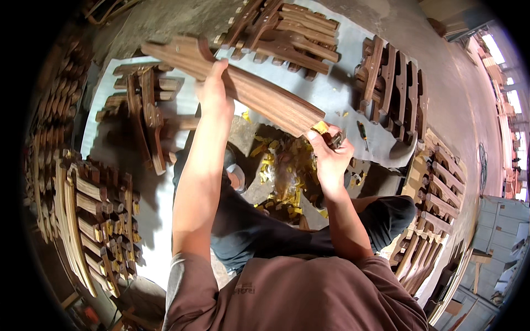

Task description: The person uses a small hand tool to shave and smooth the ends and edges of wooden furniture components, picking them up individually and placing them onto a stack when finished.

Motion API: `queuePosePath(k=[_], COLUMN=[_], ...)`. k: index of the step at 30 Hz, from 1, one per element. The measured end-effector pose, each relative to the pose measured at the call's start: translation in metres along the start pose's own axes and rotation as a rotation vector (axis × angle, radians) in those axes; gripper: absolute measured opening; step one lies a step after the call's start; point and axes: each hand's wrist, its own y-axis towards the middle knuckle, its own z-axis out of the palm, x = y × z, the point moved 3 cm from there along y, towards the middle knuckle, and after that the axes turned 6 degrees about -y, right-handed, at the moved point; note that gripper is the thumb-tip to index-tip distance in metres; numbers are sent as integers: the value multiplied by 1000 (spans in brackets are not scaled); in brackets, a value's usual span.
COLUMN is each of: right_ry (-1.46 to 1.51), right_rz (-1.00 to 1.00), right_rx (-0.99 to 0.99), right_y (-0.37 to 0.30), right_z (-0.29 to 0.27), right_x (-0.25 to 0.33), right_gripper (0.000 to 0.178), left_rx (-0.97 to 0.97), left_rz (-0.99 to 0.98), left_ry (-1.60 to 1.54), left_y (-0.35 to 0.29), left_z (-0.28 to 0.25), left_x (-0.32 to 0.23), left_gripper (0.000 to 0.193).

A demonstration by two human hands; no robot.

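Observation:
My left hand (216, 91) is closed round a long, shaped brown wooden part (265, 102), holding it raised and slanting down to the right. Its far left end is wider and curved. At the lower right end, my right hand (334, 160) is closed on a small dark metal-looking tool (336, 140), whose kind I cannot make out. A yellow piece (320, 128), like tape, sits at the wood's end beside my right thumb. Below, many yellow scraps (284, 171) lie heaped on the floor between my legs.
Similar wooden parts are stacked at the back (292, 38), at the back right (392, 85), at left (146, 110) and at near left (99, 226). A screwdriver-like tool (362, 132) lies on the pale sheet (386, 151). More parts (441, 187) are piled at right.

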Motion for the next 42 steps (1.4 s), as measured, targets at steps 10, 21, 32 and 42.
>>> queuePosePath(k=[10,21,32,42], right_ry=[-196,-496,-311,-243], right_rz=[-575,-699,-292,-219], right_rx=[-194,-95,-192,84], right_y=[71,57,54,50], right_z=[-10,-20,-52,-82], right_x=[90,145,111,79], right_gripper=[15,22,14,10], left_rx=[160,898,882,996], left_rz=[-947,739,1007,961], left_ry=[-82,873,1093,1270], left_y=[-46,-127,-134,-137], left_z=[16,85,85,79], left_x=[35,27,12,19], left_gripper=[47,99,95,83])
